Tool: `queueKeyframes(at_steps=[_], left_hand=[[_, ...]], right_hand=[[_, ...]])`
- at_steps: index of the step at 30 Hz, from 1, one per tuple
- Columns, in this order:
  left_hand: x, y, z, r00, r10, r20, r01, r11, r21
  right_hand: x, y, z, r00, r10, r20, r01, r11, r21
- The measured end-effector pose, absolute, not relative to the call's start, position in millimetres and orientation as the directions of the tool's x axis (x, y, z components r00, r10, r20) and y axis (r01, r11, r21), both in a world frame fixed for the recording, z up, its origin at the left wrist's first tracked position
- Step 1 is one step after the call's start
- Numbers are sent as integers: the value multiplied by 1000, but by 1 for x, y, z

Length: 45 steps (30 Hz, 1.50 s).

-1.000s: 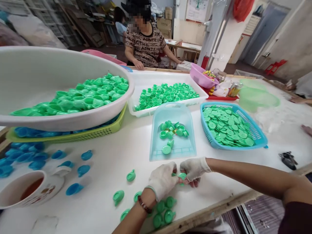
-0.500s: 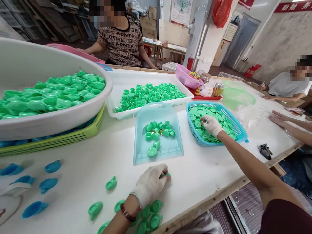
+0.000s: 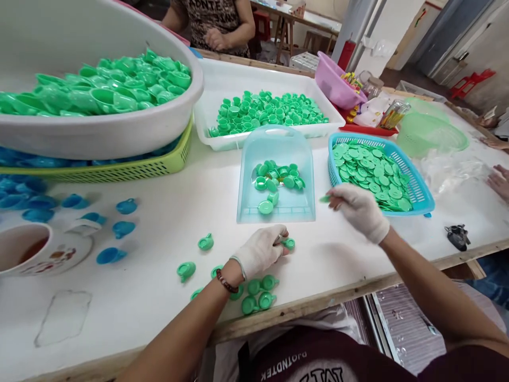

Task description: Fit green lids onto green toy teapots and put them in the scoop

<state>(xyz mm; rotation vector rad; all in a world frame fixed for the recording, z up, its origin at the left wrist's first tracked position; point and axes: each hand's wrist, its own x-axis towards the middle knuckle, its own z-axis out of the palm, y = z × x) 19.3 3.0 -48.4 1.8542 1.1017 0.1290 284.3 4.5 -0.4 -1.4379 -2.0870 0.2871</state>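
Observation:
My left hand [image 3: 262, 249], in a white glove, is closed around a small green toy cup [image 3: 289, 243] just above the white tabletop. Between the fingertips of my gloved right hand [image 3: 358, 209] is a thin green disc [image 3: 325, 199], seen edge-on. That hand is beside the blue basket [image 3: 427, 199], which holds many flat green discs [image 3: 376, 172]. Ahead of my left hand lies a clear blue dustpan [image 3: 246, 196] with several green cups [image 3: 265, 207] in it. More green cups [image 3: 254, 286] lie below my left wrist, some partly hidden by the arm.
A big white tub [image 3: 191, 106] of green pieces rests on a yellow-green basket [image 3: 175, 159] at left. Behind the dustpan is a white tray [image 3: 334, 124] of green cups. Blue cups [image 3: 111, 255], a tea mug [image 3: 59, 252] and keys [image 3: 457, 237] are on the table. A co-worker [image 3: 214, 26] sits opposite.
My right hand has come out of the blue basket toward my left hand, carrying a green disc. My left hand still holds the cup. The camera view has tilted downward.

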Motion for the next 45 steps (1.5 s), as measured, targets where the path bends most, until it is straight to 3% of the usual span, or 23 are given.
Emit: queueKeyframes(at_steps=[3, 7, 10, 14, 18, 22, 24, 26, 28, 30, 34, 38, 42, 45], left_hand=[[17, 4, -48, 610, 713, -345, 604, -136, 786], [22, 2, -53, 593, 715, -370, 563, -40, 825], [27, -1, -60, 547, 737, -397, 530, 63, 846], [26, 1, -61, 541, 762, -358, 542, 9, 840], [23, 2, -49, 523, 743, -418, 536, 96, 839], [26, -1, -39, 592, 663, -458, 358, 293, 887], [28, -4, -38, 576, 708, -408, 258, 316, 913], [29, -6, -38, 573, 722, -388, 223, 318, 921], [28, -7, -37, 598, 705, -381, 276, 265, 924], [25, -9, -34, 621, 690, -372, 423, 105, 900], [22, -16, -24, 701, 573, -424, 683, -372, 628], [25, -26, -24, 788, 482, -382, 615, -646, 452], [35, -26, -38, 841, 516, -161, 537, -760, 366], [41, -21, -49, 826, 555, -99, 554, -767, 323]], right_hand=[[241, -29, -31, -421, 873, 246, 725, 487, -487], [220, -50, -74, -609, 785, 111, 717, 605, -347], [221, -56, -88, -651, 750, 119, 706, 655, -270], [224, -57, -88, -680, 710, 184, 679, 704, -208], [228, -52, -76, -626, 745, 231, 662, 664, -348], [228, -54, -59, -540, 807, 242, 614, 573, -543], [225, -57, -52, -445, 864, 236, 567, 476, -672], [222, -59, -48, -322, 940, 111, 518, 273, -811], [221, -60, -47, -261, 959, -112, 457, 20, -889], [224, -61, -47, -243, 936, -255, 424, -134, -896], [236, -62, -50, -181, 947, -266, 375, -183, -909], [242, -66, -55, -166, 929, -331, 272, -280, -921], [238, -66, -61, -111, 907, -407, 91, -398, -913], [235, -65, -63, -129, 876, -464, -98, -477, -873]])
